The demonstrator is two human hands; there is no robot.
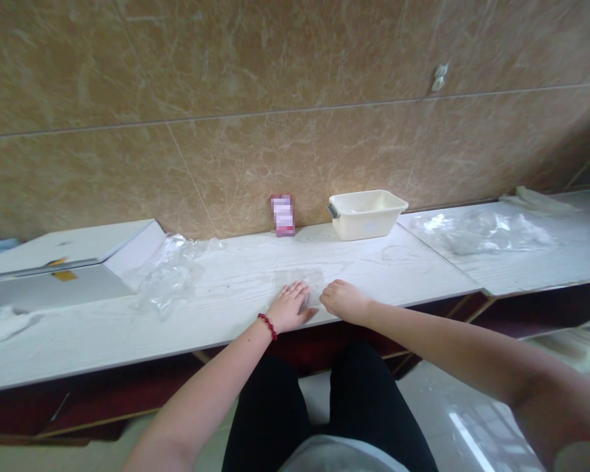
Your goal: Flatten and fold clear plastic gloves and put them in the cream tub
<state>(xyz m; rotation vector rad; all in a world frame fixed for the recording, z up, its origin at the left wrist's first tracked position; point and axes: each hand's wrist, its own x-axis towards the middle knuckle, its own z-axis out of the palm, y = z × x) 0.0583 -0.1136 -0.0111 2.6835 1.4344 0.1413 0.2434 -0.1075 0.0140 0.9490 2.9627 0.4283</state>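
Observation:
A small clear plastic bag [302,280] lies flat on the white table [226,308] in front of me. My left hand [289,308], with a red bead bracelet at the wrist, lies flat on the bag's near edge, fingers stretched out. My right hand [343,300] rests beside it at the bag's right corner, fingers curled under as if pinching the plastic; what they hold is hidden.
A cream plastic tub [366,214] and a small pink-and-white box [282,215] stand at the back by the marble wall. Crumpled clear plastic [174,272] lies left, more plastic sheets [482,233] right. White boards [69,262] are stacked at far left.

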